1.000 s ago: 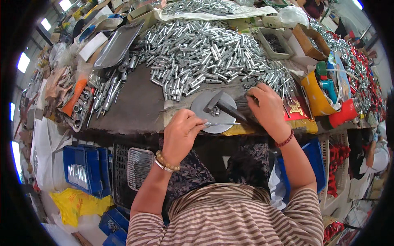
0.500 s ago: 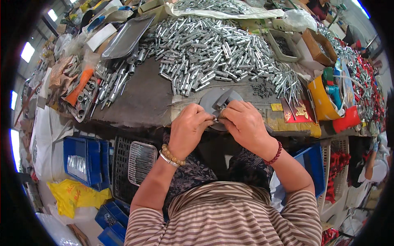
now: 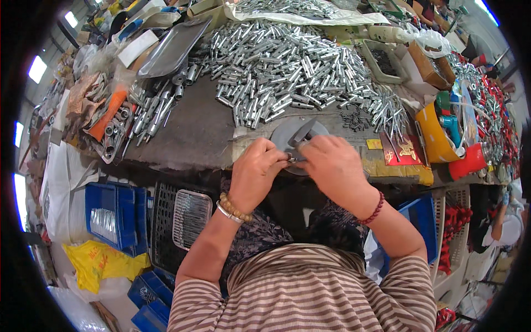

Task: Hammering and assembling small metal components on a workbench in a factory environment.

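Over the round grey metal disc (image 3: pixel 281 134) at the bench's front edge, both hands meet. My left hand (image 3: pixel 256 170) pinches a small metal piece (image 3: pixel 290 159) between thumb and fingertips; its exact kind is too small to tell. Close beside it, my right hand (image 3: pixel 336 169) has its fingers curled in and slightly blurred, and what they grip is hidden. A dark metal block like a hammer head (image 3: pixel 305 130) rests on the disc, just beyond the right fingertips. Past the disc spreads a big heap of shiny metal tubes (image 3: pixel 287 66).
Small dark screws (image 3: pixel 355 119) and long thin pins (image 3: pixel 391 119) lie right of the heap. A red card (image 3: pixel 399 150) and a yellow container (image 3: pixel 434 133) stand further right. At left are a metal tray (image 3: pixel 172 50) and loose sockets (image 3: pixel 110 133). Blue bins (image 3: pixel 113 218) sit below the bench.
My right hand has shifted slightly to the right, its fingers turning over near the small piece. My left hand stays almost in place, still pinching.
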`<state>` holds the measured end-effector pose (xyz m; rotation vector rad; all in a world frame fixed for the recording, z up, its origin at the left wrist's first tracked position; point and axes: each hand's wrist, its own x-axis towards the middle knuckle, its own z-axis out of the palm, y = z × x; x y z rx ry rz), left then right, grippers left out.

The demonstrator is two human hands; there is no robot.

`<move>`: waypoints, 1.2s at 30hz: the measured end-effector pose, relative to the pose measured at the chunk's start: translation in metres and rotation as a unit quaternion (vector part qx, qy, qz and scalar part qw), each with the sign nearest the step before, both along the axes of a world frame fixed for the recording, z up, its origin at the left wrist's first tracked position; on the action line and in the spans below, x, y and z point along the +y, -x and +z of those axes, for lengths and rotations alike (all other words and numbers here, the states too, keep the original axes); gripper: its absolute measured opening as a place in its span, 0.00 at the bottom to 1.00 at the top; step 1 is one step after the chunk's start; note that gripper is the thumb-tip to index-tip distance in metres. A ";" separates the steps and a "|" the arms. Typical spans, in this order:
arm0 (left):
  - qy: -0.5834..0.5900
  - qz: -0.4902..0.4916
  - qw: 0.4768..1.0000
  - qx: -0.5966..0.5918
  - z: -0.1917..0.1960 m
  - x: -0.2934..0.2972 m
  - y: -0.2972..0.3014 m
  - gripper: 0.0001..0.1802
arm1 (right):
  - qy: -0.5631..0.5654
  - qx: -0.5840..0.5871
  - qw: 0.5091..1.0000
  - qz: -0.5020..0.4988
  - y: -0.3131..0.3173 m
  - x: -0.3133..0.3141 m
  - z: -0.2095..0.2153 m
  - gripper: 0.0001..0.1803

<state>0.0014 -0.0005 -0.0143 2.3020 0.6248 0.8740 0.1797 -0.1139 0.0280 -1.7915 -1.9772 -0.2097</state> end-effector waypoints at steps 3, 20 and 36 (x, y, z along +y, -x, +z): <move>0.024 -0.005 1.000 0.010 0.001 0.000 0.001 0.07 | 0.008 0.017 0.996 -0.082 -0.016 -0.013 0.001 0.15; 0.059 -0.039 0.997 -0.017 0.001 0.005 0.001 0.09 | -0.022 0.052 0.996 -0.074 0.006 -0.057 -0.001 0.23; 0.064 -0.036 0.997 0.011 0.000 0.002 0.008 0.11 | 0.011 0.012 0.997 -0.075 0.003 -0.042 -0.001 0.10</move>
